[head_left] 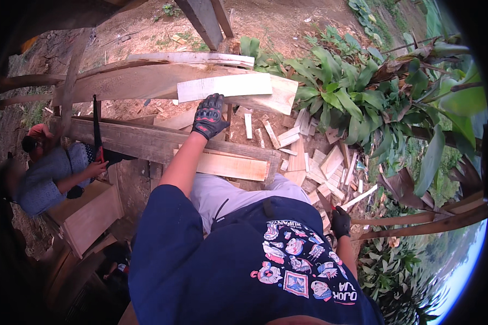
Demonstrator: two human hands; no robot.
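My left hand (pixel 210 116), in a black glove with red marks, reaches forward. Its stretched fingers lie over the near edge of a short pale board (pixel 233 86), thumb out to the side. That board rests on a longer plank (pixel 130 84). Low at my right side, my right hand (pixel 340 223), also gloved in black, is closed around a tool with a thin, reddish-brown blade (pixel 325 203); its handle is hidden in the glove. Close to my thighs, another short board (pixel 228 164) lies along a thick weathered beam (pixel 162 142).
Many wood offcuts (pixel 331 161) litter the ground ahead right. Leafy plants (pixel 341 92) and wooden rails (pixel 406 219) border the right. At left, a co-worker (pixel 49 173) holds a dark-bladed tool with a red handle (pixel 98 151); another person (pixel 38 134) is behind. A slanted post (pixel 200 21) stands ahead.
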